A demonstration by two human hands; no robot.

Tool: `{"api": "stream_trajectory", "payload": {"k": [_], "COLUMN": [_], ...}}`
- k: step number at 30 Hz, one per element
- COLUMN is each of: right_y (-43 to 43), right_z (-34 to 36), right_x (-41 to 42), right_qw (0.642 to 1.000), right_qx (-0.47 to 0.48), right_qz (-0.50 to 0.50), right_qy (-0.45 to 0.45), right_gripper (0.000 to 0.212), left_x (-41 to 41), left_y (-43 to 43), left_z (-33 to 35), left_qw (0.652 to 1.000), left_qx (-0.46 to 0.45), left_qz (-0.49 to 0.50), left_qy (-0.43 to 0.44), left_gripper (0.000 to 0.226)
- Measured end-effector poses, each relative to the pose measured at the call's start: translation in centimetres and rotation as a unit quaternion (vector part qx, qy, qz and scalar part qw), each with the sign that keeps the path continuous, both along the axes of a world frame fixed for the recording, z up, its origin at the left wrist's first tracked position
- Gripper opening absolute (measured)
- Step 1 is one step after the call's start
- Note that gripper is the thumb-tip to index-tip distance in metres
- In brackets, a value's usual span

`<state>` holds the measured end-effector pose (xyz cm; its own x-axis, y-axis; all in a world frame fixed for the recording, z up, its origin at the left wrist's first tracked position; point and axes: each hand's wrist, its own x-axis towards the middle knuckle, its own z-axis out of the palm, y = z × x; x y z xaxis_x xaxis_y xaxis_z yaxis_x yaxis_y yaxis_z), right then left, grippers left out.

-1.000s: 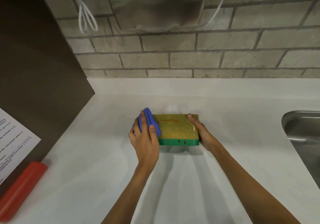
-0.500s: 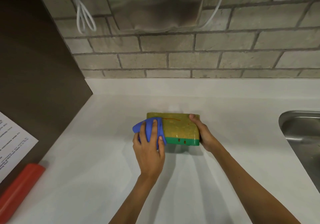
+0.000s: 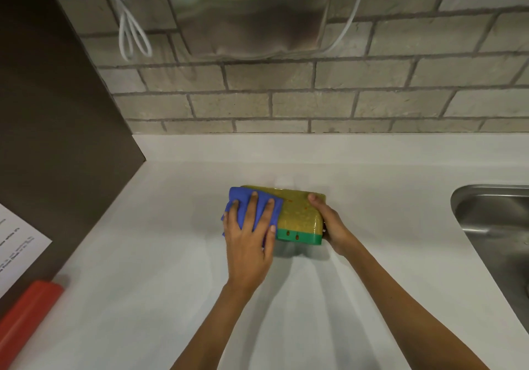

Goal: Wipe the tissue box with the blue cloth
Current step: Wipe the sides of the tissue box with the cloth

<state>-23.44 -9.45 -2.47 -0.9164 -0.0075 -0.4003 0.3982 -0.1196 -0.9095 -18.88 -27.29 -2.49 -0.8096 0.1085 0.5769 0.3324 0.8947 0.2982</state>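
The tissue box (image 3: 300, 215), yellow on top with a green front band, lies flat on the white counter (image 3: 171, 255). A blue cloth (image 3: 257, 206) covers the box's left part, spread flat. My left hand (image 3: 249, 235) presses down on the cloth with fingers spread. My right hand (image 3: 332, 223) grips the box's right end, thumb on the top edge. The left end of the box is hidden under the cloth.
A steel sink (image 3: 498, 226) is set into the counter at the right. A red cylinder (image 3: 28, 315) and a printed paper sheet (image 3: 17, 249) lie at the left by a dark panel (image 3: 57, 112). A metal dispenser (image 3: 249, 12) and white cables (image 3: 128, 26) hang on the brick wall.
My left hand slid the cloth from the box's left edge onto its top, and the cloth now lies flatter and wider. My right hand kept its hold on the right end.
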Motion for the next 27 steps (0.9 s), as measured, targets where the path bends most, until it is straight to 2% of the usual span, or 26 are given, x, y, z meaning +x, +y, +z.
{"api": "stream_trajectory", "payload": {"k": [5,10,13,16,20,24,27], "right_y": [-0.2,0.3,0.3,0.0,0.5,0.3,0.3], "right_z": [0.0,0.1,0.0,0.2,0.3,0.2,0.2], "right_x": [0.1,0.3,0.3,0.4,0.4,0.6,1.0], "right_qw": [1.0,1.0,1.0,1.0,1.0,1.0,1.0], "right_qx": [0.012,0.002,0.005,0.011,0.011,0.016,0.02], "right_qz": [0.005,0.001,-0.005,-0.007,-0.017,-0.018,-0.014], "right_qy": [0.0,0.003,-0.005,-0.003,-0.005,-0.013,-0.007], "right_gripper": [0.102,0.095,0.086,0.092,0.091,0.092,0.073], "left_x": [-1.3,-0.5,-0.8,-1.2,0.1,2.1,1.9], "left_y": [1.7,1.5,-0.4,1.3,1.3,1.9,3.8], "left_z": [1.8,1.0,0.3,1.2,0.0,-1.2,-0.3], "left_qw": [0.989,0.999,0.999,0.993,0.999,0.998,0.999], "left_qx": [0.089,-0.026,0.028,0.084,0.032,0.05,0.011], "left_qz": [0.084,-0.02,-0.01,0.044,-0.015,0.005,-0.01], "left_qy": [-0.082,-0.016,-0.027,-0.064,-0.038,-0.032,-0.029], "left_gripper": [0.054,0.051,0.052,0.05,0.049,0.051,0.048]}}
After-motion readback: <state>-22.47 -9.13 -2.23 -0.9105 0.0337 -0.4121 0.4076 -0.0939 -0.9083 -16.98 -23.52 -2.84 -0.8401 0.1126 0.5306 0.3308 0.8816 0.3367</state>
